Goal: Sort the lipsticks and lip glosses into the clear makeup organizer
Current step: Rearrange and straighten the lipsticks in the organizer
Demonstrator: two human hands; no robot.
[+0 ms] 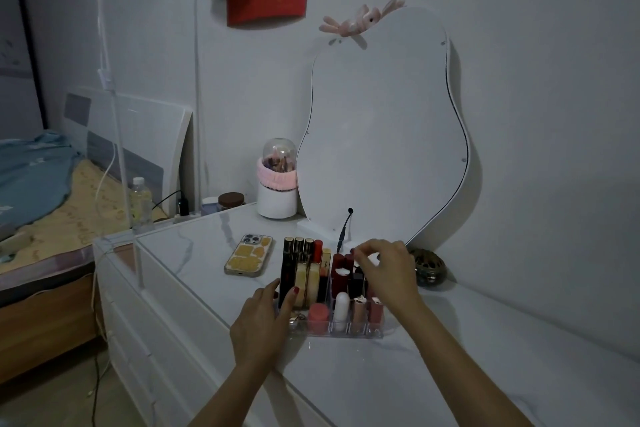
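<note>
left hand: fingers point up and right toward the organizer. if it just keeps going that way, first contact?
Most likely the tall black tube at the left end of the clear makeup organizer. The left hand already has its fingertips right beside that tube; whether they touch it is unclear from this single view.

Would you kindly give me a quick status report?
Left hand open against organizer. Right hand over back row, grip unclear. Lipsticks standing inside. Nothing blocking.

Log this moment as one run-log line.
left hand: steadying organizer | right hand: over back-row lipsticks, grip unclear | phone: left of organizer
</note>
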